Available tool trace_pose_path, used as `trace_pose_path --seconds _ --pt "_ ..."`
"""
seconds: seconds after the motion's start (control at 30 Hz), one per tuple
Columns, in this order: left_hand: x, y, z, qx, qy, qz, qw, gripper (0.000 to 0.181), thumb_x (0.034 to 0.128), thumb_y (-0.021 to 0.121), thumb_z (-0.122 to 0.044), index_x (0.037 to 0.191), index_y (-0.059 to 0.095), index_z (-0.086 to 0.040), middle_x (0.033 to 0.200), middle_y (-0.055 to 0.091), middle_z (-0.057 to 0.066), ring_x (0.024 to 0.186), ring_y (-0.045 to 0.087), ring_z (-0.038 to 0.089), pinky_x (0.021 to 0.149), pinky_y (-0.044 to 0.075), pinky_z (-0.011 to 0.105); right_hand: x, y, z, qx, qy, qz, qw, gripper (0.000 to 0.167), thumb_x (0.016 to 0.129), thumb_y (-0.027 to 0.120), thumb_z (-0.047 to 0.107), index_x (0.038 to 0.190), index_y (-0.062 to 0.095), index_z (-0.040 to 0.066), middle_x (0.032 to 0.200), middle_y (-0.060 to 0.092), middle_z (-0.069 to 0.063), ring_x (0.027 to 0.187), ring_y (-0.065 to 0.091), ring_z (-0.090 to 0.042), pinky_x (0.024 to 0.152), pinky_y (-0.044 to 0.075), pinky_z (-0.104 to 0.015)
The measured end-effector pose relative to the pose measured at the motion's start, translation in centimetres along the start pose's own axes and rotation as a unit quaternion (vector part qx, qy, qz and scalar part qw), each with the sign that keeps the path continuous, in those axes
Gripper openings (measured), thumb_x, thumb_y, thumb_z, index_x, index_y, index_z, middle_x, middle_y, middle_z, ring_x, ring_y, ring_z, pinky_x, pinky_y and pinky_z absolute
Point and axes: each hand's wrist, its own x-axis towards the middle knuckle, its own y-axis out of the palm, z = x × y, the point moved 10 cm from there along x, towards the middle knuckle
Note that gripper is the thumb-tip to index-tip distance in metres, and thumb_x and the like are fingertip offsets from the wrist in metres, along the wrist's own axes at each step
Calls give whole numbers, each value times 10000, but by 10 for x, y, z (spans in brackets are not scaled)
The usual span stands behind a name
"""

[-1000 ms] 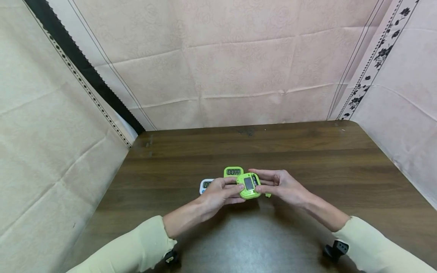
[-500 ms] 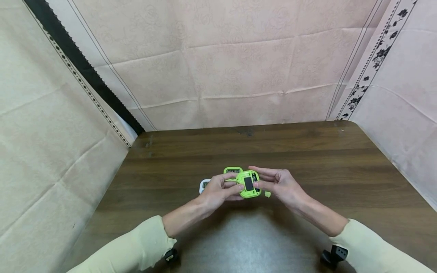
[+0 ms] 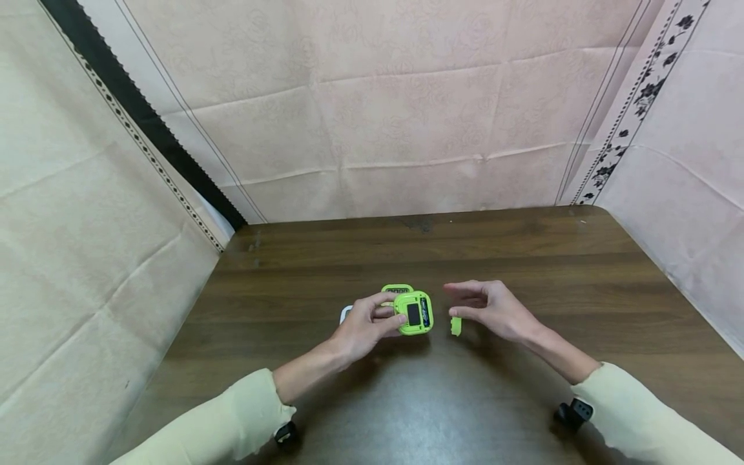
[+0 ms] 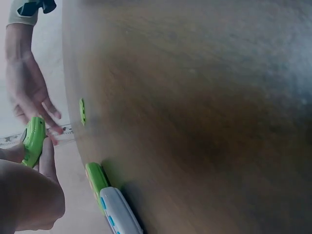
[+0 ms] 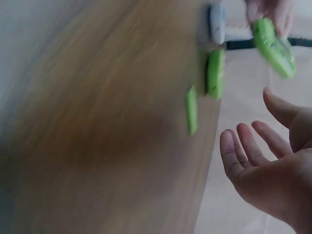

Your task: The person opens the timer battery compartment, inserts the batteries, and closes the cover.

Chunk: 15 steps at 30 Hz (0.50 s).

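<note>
My left hand [image 3: 363,326] holds a green digital timer [image 3: 429,298] above the table, thumb on its back, which faces up. A dark rectangle [image 3: 413,314] marks that back, and beside it a battery [image 3: 425,311] shows in the uncovered slot. To the right, my right hand [image 3: 494,310] hovers apart from the timer, its fingers spread and holding nothing in the right wrist view. Just below its thumb lies a small green battery cover [image 3: 456,327] on the table; the right wrist view shows this cover [image 5: 191,111] apart from the hand.
Behind the left hand, a second green timer [image 3: 397,288] lies on the wooden table [image 3: 325,258] with its display up. Next to it is a white timer [image 5: 217,23], mostly hidden by the hand in the head view. Pale cloth [image 3: 407,129] hangs behind the table.
My right hand has left the timer and moved right, over the battery cover. The left hand has shifted the timer slightly left. The battery in the slot now shows plainly.
</note>
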Motion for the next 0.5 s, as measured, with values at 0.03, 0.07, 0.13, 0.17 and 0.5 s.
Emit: trace_pose_path --seconds 0.03,0.07,0.13,0.17,0.5 --pt "0 -1 0 -7 20 3 10000 433 1025 658 54 1450 574 41 1316 669 323 1193 695 409 982 614 490 0 -1 -4 -149 -11 48 9999 496 966 811 142 1406 653 -25 1385 674 -209 1220 681 -371 963 608 -353" --pt "0 -1 0 -3 41 15 10000 437 1025 657 55 1453 573 39 1315 670 322 1195 693 413 973 621 469 0 -1 -7 -290 -36 100 9995 511 957 822 144 1404 651 -33 1375 675 -218 1205 682 -378 962 609 -392" --pt "0 -1 -1 20 60 25 10000 437 1022 661 55 1451 578 33 1308 675 319 1195 695 404 956 632 435 0 -1 -14 -598 -43 148 9981 532 933 850 163 1389 660 -34 1346 690 -204 1170 682 -371 947 607 -438" --pt "0 -1 -1 40 61 23 10000 433 1022 664 52 1447 583 30 1299 685 305 1184 704 383 952 634 432 1 0 -17 -722 -42 165 9972 542 920 864 175 1379 667 -35 1325 698 -195 1147 679 -362 934 606 -445" --pt "-1 1 -3 92 28 47 9999 417 1017 664 63 1426 585 53 1270 702 289 1141 726 329 966 623 482 -4 5 -29 -1520 -146 70 9882 560 817 953 224 1260 731 -36 1154 671 -121 999 602 -264 828 575 -379"
